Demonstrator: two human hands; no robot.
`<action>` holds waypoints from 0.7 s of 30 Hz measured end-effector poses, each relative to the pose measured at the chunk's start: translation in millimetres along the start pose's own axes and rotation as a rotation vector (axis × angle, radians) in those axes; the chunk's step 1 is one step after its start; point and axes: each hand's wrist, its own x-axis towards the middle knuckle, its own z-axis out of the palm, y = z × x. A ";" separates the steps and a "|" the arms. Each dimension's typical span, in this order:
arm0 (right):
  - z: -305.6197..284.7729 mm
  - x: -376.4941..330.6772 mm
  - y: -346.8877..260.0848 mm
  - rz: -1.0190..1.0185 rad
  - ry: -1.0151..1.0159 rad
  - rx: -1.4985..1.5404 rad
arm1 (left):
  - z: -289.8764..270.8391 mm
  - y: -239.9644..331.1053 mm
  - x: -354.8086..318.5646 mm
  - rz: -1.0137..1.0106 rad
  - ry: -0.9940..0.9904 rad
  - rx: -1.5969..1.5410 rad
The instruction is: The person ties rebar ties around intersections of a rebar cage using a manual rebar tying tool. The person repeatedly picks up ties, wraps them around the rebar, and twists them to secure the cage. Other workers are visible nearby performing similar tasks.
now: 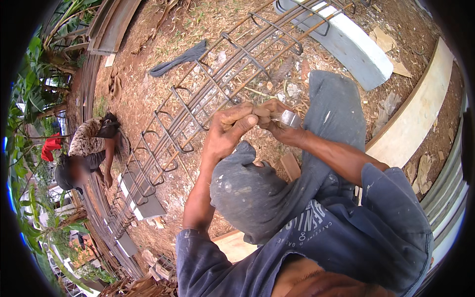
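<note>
My left hand (230, 129) and my right hand (277, 116) meet in front of my knees, fingertips pinched together. Whatever lies between the fingers is hidden or too small to make out. A silver watch (289, 119) circles my right wrist. Just beyond the hands, a long cage of rusty steel rebar (217, 89) with bent square stirrups runs diagonally from upper right to lower left. My left hand is nearest to its rods; contact cannot be made out.
A grey-and-white block (354, 47) lies beneath the cage's upper end, another block (151, 203) near its lower end. A dark cloth (178, 58) lies on straw-strewn soil. A co-worker (91, 141) bends over at left. A pale board (420, 111) curves along the right.
</note>
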 end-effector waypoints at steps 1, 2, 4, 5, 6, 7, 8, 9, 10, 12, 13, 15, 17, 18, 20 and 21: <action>3.7 -1.1 -3.3 0.069 0.010 0.119 | 2.4 -2.0 -1.4 -0.035 0.114 -0.102; 3.4 -2.9 -6.1 0.211 0.026 0.233 | 0.5 -8.0 0.6 -0.005 0.224 -0.149; -6.7 -8.9 -8.1 0.493 0.055 0.464 | -7.6 -30.6 5.8 0.059 0.447 -0.237; -12.6 -14.1 12.1 0.678 0.080 0.609 | -9.3 -42.4 3.4 0.059 0.481 -0.426; -16.8 -8.8 15.1 0.851 0.144 0.707 | -13.8 -48.8 -1.2 0.036 0.482 -0.461; -23.2 -4.2 11.6 1.029 0.217 0.795 | -15.4 -53.5 -6.0 0.009 0.475 -0.502; -29.0 -0.5 13.0 1.209 0.290 0.880 | -15.8 -55.3 -9.3 -0.019 0.469 -0.544; -39.2 5.6 20.1 1.319 0.279 0.876 | -9.3 -49.3 -6.4 -0.081 0.494 -0.462; -41.0 2.8 21.6 1.384 0.162 0.743 | -4.6 -46.4 -2.9 -0.116 0.508 -0.387; -42.3 -0.4 16.0 1.486 -0.090 0.464 | -0.9 -42.5 4.7 -0.178 0.546 -0.234; -41.3 8.0 -7.7 1.473 -0.181 0.517 | -3.6 -48.9 7.2 -0.176 0.567 -0.133; -38.0 8.1 -9.2 1.328 -0.273 0.626 | -5.1 -69.1 19.3 -0.205 0.535 -0.113; -36.1 16.6 -15.9 1.209 -0.270 0.523 | -3.6 -82.3 29.0 -0.267 0.529 0.043; -40.2 16.9 -12.4 1.118 -0.207 0.413 | 0.3 -89.2 37.2 -0.237 0.517 0.136; -42.6 13.1 3.8 0.921 -0.119 0.224 | 2.3 -98.8 43.6 -0.195 0.522 0.338; -48.8 10.3 20.2 0.877 -0.048 0.251 | -1.6 -122.2 53.0 -0.125 0.529 0.472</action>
